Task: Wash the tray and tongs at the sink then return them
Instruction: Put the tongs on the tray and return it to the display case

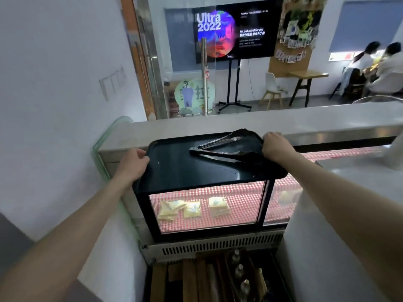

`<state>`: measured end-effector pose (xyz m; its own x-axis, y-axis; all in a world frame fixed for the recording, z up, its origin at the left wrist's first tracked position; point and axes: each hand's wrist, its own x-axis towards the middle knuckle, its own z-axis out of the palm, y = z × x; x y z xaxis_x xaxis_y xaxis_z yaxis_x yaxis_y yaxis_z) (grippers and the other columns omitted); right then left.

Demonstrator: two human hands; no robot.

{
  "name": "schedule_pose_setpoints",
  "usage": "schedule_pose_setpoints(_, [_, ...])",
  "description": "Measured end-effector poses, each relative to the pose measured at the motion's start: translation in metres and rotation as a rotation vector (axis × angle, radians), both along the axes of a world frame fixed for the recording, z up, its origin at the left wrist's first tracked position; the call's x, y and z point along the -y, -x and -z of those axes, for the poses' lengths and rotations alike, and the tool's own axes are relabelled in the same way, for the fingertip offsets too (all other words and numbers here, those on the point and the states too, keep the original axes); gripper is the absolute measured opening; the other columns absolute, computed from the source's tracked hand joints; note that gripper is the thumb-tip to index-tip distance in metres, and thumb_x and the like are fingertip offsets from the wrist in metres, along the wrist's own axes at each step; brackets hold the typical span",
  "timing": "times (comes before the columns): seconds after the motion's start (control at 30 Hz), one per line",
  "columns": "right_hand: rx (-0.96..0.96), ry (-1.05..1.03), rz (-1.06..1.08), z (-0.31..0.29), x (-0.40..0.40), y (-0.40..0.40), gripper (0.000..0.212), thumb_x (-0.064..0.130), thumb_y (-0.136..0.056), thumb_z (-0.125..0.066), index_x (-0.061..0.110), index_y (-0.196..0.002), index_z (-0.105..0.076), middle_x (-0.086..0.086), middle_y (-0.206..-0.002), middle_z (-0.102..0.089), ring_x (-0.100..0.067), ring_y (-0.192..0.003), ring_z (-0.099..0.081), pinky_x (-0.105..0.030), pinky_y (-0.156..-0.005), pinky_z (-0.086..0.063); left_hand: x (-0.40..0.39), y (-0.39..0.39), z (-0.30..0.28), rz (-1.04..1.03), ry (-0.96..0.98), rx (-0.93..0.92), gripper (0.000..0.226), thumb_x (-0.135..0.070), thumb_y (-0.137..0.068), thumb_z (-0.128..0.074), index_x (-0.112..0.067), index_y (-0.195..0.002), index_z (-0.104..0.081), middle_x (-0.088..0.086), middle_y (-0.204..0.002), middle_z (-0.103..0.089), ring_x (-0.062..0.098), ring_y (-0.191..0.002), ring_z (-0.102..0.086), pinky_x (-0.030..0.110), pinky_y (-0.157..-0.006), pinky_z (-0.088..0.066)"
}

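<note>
Behind a glass display case (202, 210) of wrapped sandwiches, a screen glows in the café room. Both hands hold a black tray (185, 168) over the case top: left hand (133, 163) clamped on its left edge, right hand (275, 147) on its right edge. Metal tongs (218, 148) lie on the tray near the right hand

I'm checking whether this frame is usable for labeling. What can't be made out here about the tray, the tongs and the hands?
Head view, the only one:
- Tray: underside hidden; whether it rests on the display case or is lifted is unclear.
- Tongs: tips blurred and dark against the tray.
- Left hand and right hand: fingertips hidden at the tray's edges.
- Sink: not in view.
- Wet or dry: cannot tell.
</note>
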<state>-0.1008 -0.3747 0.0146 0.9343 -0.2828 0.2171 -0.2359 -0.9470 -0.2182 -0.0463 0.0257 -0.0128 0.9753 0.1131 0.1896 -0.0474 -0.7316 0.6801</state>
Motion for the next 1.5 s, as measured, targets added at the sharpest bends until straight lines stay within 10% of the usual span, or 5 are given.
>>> schedule_pose_setpoints(0.6, [0.030,-0.044,-0.071,-0.001,-0.014,-0.156,0.019,-0.003,-0.089,-0.046,-0.005,-0.105,-0.057,-0.025,-0.111,-0.057,-0.039,-0.101,-0.057,-0.036,-0.074,-0.043,-0.015,-0.145,-0.011,-0.004,-0.323,0.091,0.030,-0.019,-0.096,-0.043,-0.011,-0.108,-0.070,0.015,-0.106,-0.070,0.032,-0.091,-0.061,0.036,-0.074,-0.047])
schedule_pose_setpoints(0.97, [0.151,-0.460,0.100,-0.006,-0.015,-0.223,0.018,0.003,-0.085,-0.062,-0.008,-0.094,-0.075,-0.026,-0.100,-0.070,-0.036,-0.094,-0.065,-0.041,-0.084,-0.056,-0.022,-0.227,0.000,0.029,-0.309,0.089,0.031,-0.017,-0.095,-0.041,-0.015,-0.102,-0.072,0.011,-0.098,-0.070,0.029,-0.086,-0.060,0.036,-0.072,-0.047])
schedule_pose_setpoints(1.5, [0.098,-0.245,0.056,0.017,-0.008,-0.254,0.020,0.008,-0.082,-0.053,-0.006,-0.079,-0.066,-0.020,-0.077,-0.057,-0.031,-0.065,-0.049,-0.031,-0.060,-0.037,-0.004,-0.259,0.010,-0.032,-0.507,0.073,0.031,-0.016,-0.095,-0.037,-0.013,-0.107,-0.065,0.011,-0.111,-0.061,0.035,-0.093,-0.061,0.039,-0.070,-0.045])
